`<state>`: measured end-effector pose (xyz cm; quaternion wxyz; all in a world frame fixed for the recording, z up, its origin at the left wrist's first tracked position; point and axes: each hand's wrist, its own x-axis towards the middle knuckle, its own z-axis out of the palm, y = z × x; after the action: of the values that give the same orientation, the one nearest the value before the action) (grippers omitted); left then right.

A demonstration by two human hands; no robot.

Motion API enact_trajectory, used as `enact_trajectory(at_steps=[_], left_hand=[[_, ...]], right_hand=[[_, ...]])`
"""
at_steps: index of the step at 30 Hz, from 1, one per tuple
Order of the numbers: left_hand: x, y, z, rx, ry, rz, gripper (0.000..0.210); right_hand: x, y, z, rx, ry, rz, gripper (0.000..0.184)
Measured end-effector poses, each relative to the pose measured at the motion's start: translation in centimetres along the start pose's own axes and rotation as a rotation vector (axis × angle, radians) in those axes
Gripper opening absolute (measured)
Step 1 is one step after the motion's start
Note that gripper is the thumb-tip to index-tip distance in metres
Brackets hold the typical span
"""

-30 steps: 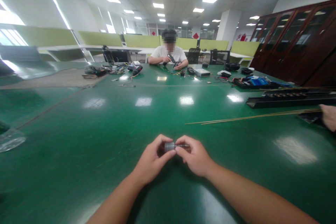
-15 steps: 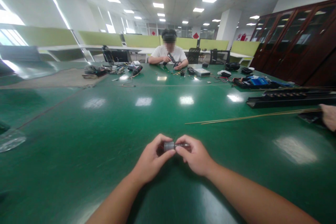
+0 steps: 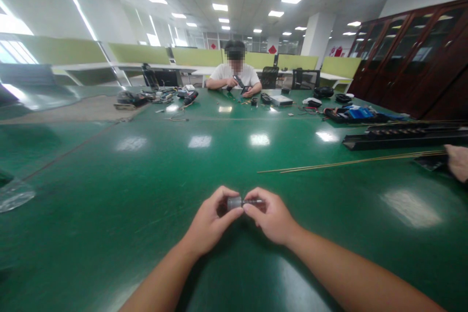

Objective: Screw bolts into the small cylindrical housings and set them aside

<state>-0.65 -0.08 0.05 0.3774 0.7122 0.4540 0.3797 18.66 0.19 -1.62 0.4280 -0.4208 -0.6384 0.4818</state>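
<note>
My left hand (image 3: 212,219) curls around a short grey metal cylinder (image 3: 234,203), thumb below and forefinger above it. From the cylinder's right end a thin, shiny metal shaft (image 3: 253,201) runs into my right hand (image 3: 272,215), which pinches it between thumb and fingers. The shaft's far end is hidden in the right palm. Whether shaft and cylinder are one piece, I cannot tell. Both hands are close together, fingertips nearly touching, over the near middle of the green table (image 3: 175,180).
Thin brass-coloured rods (image 3: 329,163) and black channel-shaped rails (image 3: 395,137) lie to the right, near another person's hand (image 3: 457,162). Across the table a person (image 3: 234,73) handles a dark tool. A power drill (image 3: 190,97) and a blue pack (image 3: 360,112) lie far back.
My hands keep the same grip, and the cylinder and shaft stay between them. The whole view shifts very slightly.
</note>
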Motion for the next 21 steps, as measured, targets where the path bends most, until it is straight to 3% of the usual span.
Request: enact_trajectory(at_steps=[21], left_hand=[[-0.04, 0.01, -0.08, -0.070, 0.010, -0.024, 0.030]], right_hand=[[0.01, -0.17, -0.07, 0.002, 0.022, 0.017, 0.014]])
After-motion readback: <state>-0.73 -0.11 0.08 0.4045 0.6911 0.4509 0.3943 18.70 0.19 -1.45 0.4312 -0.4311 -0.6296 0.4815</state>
